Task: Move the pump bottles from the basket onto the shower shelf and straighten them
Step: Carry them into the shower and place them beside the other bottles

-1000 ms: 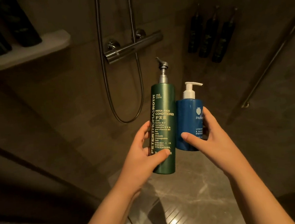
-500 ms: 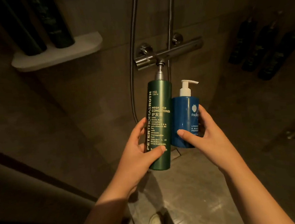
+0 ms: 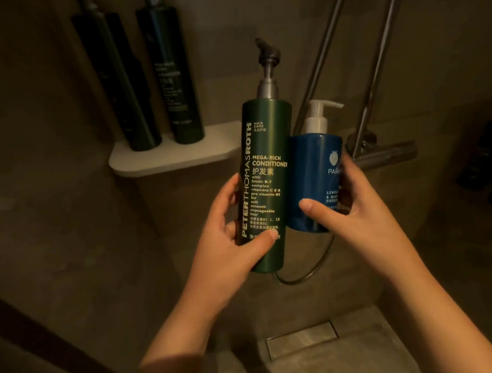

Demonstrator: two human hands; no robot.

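My left hand grips a tall green conditioner pump bottle near its base, upright in the air. Touching its right side is a short blue pump bottle with a white pump, held by my right hand. Both bottles hang just right of and slightly below the white shower shelf on the wall. Two tall dark pump bottles stand on the shelf's left part, tops cut off by the frame. The basket is out of view.
A chrome shower mixer bar with two riser pipes and a hanging hose sits on the wall behind the blue bottle. More dark bottles show dimly at the far right. A floor drain cover lies below.
The view has swung left and up, so the shelf now sits close beside the green bottle. Both hands still hold their bottles side by side, now nearer the shelf.
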